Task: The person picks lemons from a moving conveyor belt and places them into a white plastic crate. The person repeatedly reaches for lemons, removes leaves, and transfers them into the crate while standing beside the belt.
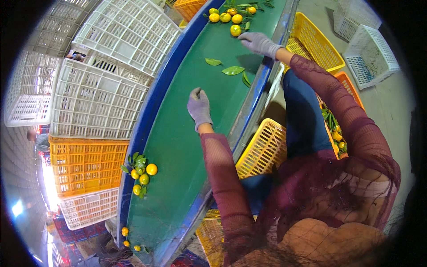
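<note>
My left hand (199,108), in a grey-lilac glove, is over the middle of a green conveyor belt (173,140). Its fingers are curled together and nothing shows in them. My right hand (260,43), gloved alike, reaches over the belt's near edge. Its fingertips are close beside a yellow-green mandarin (235,30); whether they touch it or pinch a stem I cannot tell. Just past that fruit lies a cluster of mandarins (225,17) with leaves. Between my hands are loose green leaves (233,70). Another leafy mandarin cluster (144,179) lies by the belt's far side.
Blue rails (160,90) border the belt. Beyond it stand stacked white crates (96,100) and an orange crate (88,167). Around my legs are yellow crates (263,150) and an orange crate holding leafy mandarins (337,136). White crates (370,56) stand at right. A person (42,142) is far left.
</note>
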`<move>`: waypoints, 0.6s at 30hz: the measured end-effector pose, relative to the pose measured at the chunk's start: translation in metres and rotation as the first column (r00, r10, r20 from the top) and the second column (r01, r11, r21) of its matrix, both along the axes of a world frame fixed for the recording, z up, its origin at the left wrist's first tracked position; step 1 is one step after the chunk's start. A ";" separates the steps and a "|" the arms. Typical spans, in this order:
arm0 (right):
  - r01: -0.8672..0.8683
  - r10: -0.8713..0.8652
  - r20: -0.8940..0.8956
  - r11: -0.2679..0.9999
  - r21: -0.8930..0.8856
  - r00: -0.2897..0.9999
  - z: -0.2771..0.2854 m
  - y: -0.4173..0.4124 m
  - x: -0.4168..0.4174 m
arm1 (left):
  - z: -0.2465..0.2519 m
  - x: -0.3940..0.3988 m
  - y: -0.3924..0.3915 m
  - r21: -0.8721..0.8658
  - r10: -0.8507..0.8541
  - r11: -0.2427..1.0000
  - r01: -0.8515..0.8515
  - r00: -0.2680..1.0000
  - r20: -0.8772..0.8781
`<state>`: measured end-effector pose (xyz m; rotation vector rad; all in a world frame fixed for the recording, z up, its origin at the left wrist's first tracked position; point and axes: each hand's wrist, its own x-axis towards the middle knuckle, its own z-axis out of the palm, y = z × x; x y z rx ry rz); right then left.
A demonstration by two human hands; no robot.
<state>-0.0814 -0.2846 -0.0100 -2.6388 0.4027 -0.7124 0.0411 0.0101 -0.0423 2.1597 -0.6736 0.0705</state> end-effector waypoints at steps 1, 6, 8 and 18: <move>0.082 -0.082 -0.032 0.997 -0.005 0.996 0.000 -0.009 -0.012 | 0.002 -0.001 -0.001 -0.015 -0.002 1.000 0.002 1.000 -0.016; 0.060 -0.057 -0.112 0.998 0.016 0.992 -0.011 -0.010 -0.031 | 0.010 -0.008 -0.001 -0.041 0.006 0.999 -0.007 0.999 -0.034; 0.127 -0.118 -0.135 0.990 0.061 0.984 -0.012 -0.008 -0.031 | 0.012 -0.011 0.000 -0.016 0.000 1.000 0.000 1.000 -0.005; 0.147 -0.144 -0.067 0.989 0.036 0.987 -0.005 -0.003 -0.034 | 0.009 -0.015 0.004 0.049 0.024 0.999 -0.023 1.000 -0.015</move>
